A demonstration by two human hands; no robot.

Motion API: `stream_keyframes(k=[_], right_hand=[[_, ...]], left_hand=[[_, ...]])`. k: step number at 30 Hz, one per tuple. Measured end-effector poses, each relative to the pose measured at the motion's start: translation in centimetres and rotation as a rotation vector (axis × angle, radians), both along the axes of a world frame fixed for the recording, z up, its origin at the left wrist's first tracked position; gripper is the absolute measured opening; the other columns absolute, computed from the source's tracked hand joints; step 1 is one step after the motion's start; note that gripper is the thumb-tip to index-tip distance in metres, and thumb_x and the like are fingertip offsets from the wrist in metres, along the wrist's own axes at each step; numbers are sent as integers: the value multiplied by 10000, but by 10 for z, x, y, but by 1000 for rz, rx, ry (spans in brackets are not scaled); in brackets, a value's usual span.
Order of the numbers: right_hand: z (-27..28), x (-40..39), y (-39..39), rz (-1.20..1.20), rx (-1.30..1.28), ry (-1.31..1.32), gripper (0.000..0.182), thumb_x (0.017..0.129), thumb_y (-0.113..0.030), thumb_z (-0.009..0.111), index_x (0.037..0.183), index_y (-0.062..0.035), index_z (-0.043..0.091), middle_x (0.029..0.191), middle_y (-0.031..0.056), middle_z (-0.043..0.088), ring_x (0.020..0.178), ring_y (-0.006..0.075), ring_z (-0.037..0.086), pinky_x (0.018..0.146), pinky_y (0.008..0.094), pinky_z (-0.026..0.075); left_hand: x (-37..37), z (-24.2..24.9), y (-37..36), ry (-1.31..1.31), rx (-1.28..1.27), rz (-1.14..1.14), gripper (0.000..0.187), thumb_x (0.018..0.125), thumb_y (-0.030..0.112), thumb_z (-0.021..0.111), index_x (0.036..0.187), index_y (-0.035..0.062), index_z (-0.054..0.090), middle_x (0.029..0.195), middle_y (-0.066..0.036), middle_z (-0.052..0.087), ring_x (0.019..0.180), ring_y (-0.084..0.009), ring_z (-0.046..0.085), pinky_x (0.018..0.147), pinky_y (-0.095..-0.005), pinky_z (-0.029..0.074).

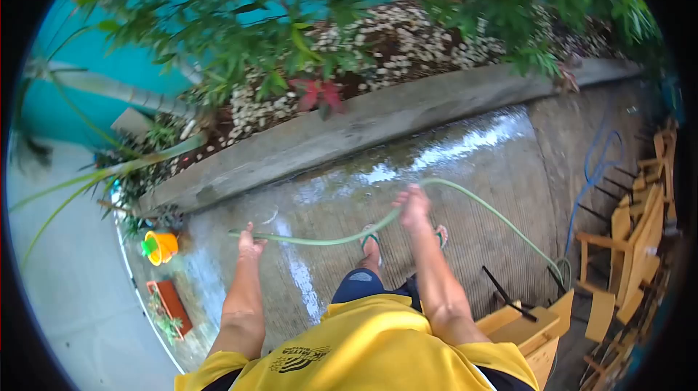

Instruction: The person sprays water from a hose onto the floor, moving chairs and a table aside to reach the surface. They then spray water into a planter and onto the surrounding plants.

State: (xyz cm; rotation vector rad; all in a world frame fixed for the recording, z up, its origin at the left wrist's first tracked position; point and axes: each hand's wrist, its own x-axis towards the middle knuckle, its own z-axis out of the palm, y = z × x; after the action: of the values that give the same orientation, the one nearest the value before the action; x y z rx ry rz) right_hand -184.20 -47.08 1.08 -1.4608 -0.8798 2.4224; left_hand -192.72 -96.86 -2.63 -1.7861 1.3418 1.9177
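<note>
A pale green garden hose (320, 240) runs between my two hands in a shallow sag. My left hand (251, 243) is closed around it close to its free end, which points left over the wet concrete. Farther along, my right hand (413, 205) grips the same hose, a little blurred. From there the hose curves down to the right and ends in a loop beside the wooden furniture. My feet in flip-flops (370, 232) stand on the wet floor below the hose.
A low concrete curb (349, 129) borders a bed of white pebbles (407, 38) and leafy plants. An orange bucket (161, 248) and a terracotta planter (169, 309) stand at left. Wooden chairs (632, 245) are piled at right, near a blue hose (598, 169).
</note>
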Motion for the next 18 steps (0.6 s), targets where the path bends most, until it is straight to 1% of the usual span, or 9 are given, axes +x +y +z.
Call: stream_keyframes(k=[2, 3, 5, 6, 8, 9, 11, 14, 18], right_hand=[[-1, -30, -61, 218, -151, 137, 132, 954, -176, 621, 988, -53, 586, 923, 125, 656, 865, 291, 680, 708, 457, 566], [3, -37, -80, 401, -291, 198, 391, 941, -182, 658, 1275, -37, 515, 1144, 156, 653, 1101, 333, 629, 870, 512, 536], [22, -49, -122, 535, -402, 247, 859, 912, -219, 709, 1536, -19, 153, 1345, 162, 560, 1317, 346, 468, 1033, 561, 431], [24, -49, -126, 556, -413, 249, 859, 912, -219, 709, 1536, -19, 153, 1345, 162, 560, 1317, 346, 468, 1033, 561, 431], [26, -43, -135, 754, -526, 149, 1151, 889, -252, 742, 1516, -10, -192, 1467, 175, 437, 1428, 342, 312, 1115, 574, 336], [29, -33, -130, 775, -440, 93, 1127, 884, -264, 749, 1520, 18, -137, 1491, 179, 404, 1423, 342, 324, 1113, 563, 348], [33, -1, -93, 825, -316, 32, 1065, 881, -288, 753, 1540, 28, -22, 1552, 186, 306, 1417, 337, 340, 1105, 526, 383], [13, 63, -16, 668, -135, -58, 869, 944, -266, 665, 1561, -41, 97, 1536, 204, 334, 1421, 389, 323, 1079, 567, 395], [3, 188, 110, 357, 13, -279, 790, 976, -422, 579, 1557, -76, 171, 1585, 208, 248, 1464, 360, 253, 1130, 553, 310]], left_hand=[[0, -3, 42, 86, 107, 75, 336, 968, 242, 602, 1238, 84, 478, 1180, -93, 566, 1130, -246, 562, 1046, -594, 382], [4, -4, 55, 191, 186, 224, 332, 973, 230, 594, 1246, 82, 478, 1241, -90, 545, 1206, -255, 536, 1088, -617, 342], [14, -4, 96, 271, 280, 212, 295, 982, 211, 577, 1229, 82, 480, 1220, -88, 562, 1222, -264, 535, 1075, -606, 366], [17, -2, 117, 353, 365, 199, 259, 990, 191, 559, 1213, 83, 482, 1199, -86, 578, 1239, -272, 534, 1062, -594, 390], [8, -17, 144, 403, 475, 442, 179, 1002, 170, 526, 1160, 92, 494, 1108, -83, 606, 1151, -278, 573, 1018, -576, 436], [3, -25, 154, 339, 417, 430, 147, 1035, 172, 444, 1113, 67, 511, 1033, -84, 607, 979, -253, 620, 1015, -555, 437], [5, -49, 143, 243, 416, 248, 159, 908, -3, 536, 1042, 83, 534, 989, -88, 603, 925, -239, 580, 897, -554, 483], [-8, -65, 136, 304, 328, 424, 207, 890, 0, 547, 1059, 119, 540, 932, -59, 601, 910, -218, 579, 948, -582, 435], [-22, -62, 114, 252, 168, 291, 160, 914, 44, 544, 1007, 175, 536, 850, 9, 582, 825, -166, 580, 963, -569, 380]])
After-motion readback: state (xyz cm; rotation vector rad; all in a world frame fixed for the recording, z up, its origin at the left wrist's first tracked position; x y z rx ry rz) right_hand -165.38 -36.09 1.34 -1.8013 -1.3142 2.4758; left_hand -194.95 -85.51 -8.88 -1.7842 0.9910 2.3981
